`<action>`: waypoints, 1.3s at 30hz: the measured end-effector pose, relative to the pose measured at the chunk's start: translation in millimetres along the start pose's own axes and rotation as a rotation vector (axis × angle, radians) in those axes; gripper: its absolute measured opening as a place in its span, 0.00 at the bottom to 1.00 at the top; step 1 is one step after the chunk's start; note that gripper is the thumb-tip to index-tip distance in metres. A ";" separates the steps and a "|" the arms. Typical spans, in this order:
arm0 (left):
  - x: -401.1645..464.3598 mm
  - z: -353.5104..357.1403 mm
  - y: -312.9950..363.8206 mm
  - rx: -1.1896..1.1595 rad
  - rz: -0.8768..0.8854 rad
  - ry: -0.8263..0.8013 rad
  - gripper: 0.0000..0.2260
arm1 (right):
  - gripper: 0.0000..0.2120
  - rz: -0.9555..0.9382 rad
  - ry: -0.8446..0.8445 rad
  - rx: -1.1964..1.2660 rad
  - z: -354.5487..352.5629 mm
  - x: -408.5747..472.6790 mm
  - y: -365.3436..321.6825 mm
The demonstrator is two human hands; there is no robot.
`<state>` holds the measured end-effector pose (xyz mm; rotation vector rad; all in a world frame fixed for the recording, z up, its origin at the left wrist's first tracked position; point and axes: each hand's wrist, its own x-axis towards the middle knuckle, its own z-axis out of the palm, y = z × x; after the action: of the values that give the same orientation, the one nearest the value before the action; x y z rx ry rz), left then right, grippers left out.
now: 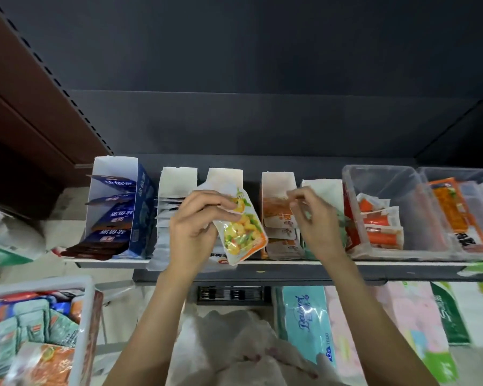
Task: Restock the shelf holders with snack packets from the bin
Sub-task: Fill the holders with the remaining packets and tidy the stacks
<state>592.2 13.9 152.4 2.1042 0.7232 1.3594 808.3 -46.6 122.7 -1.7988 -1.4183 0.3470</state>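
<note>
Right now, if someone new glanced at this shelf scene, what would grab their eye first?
Probably the bright yellow snack packet at the centre, gripped by the left hand over the row of white paper holders. Just right of it, the right hand hovers with fingers curled above a holder of orange packets. At lower left, a white bin brims with mixed packets.

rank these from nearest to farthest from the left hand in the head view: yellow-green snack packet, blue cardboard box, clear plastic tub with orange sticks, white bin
1. Yellow-green snack packet: in the left hand's grip.
2. Blue cardboard box: just left, on the shelf.
3. White bin: lower left, below the shelf.
4. Clear plastic tub with orange sticks: far right, beyond the right hand.
</note>
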 end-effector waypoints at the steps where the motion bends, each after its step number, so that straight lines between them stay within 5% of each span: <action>1: 0.2 0.4 -0.6 0.041 0.059 0.001 0.20 | 0.05 -0.066 -0.045 -0.076 4.1 -2.3 3.2; 6: -0.1 3.8 -0.8 0.179 0.153 -0.013 0.22 | 0.19 -0.144 -0.158 -0.387 4.4 -14.8 13.6; 8: -0.3 6.0 -1.3 0.208 0.144 0.006 0.24 | 0.22 -0.013 -0.152 -0.083 -7.3 -16.5 -2.3; 11: 4.5 12.0 -0.6 0.190 0.174 -0.055 0.21 | 0.14 0.253 -0.196 0.428 -30.3 -7.2 -35.9; 17: 30.0 38.6 4.6 0.044 0.290 -0.421 0.17 | 0.20 0.373 -0.455 0.584 -52.2 21.9 -39.6; 19: 35.0 43.1 2.9 0.038 0.194 -0.364 0.15 | 0.13 0.341 -0.352 0.566 -61.5 26.5 -34.4; 22: 41.3 42.9 -2.8 0.149 -0.177 -0.255 0.19 | 0.07 0.322 -0.069 0.631 -70.0 29.0 -25.0; 25: 41.1 47.1 -10.3 0.146 -0.551 -0.356 0.22 | 0.06 0.278 0.070 0.522 -65.8 31.0 -15.1; 30: 30.0 69.6 -16.2 0.082 -0.790 -0.560 0.29 | 0.05 0.181 0.069 0.155 -41.4 38.0 -1.6; 35: 21.3 90.1 -25.1 0.316 -0.694 -0.623 0.28 | 0.06 -0.174 -0.007 -0.183 -8.0 47.5 -3.9; 39: 21.6 96.7 -24.8 0.386 -0.632 -0.604 0.22 | 0.09 -0.234 -0.033 -0.566 9.3 53.1 10.6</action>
<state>685.4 32.7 115.1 2.1152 1.2899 0.2375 827.3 4.8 122.5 -2.0312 -1.8574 -0.1687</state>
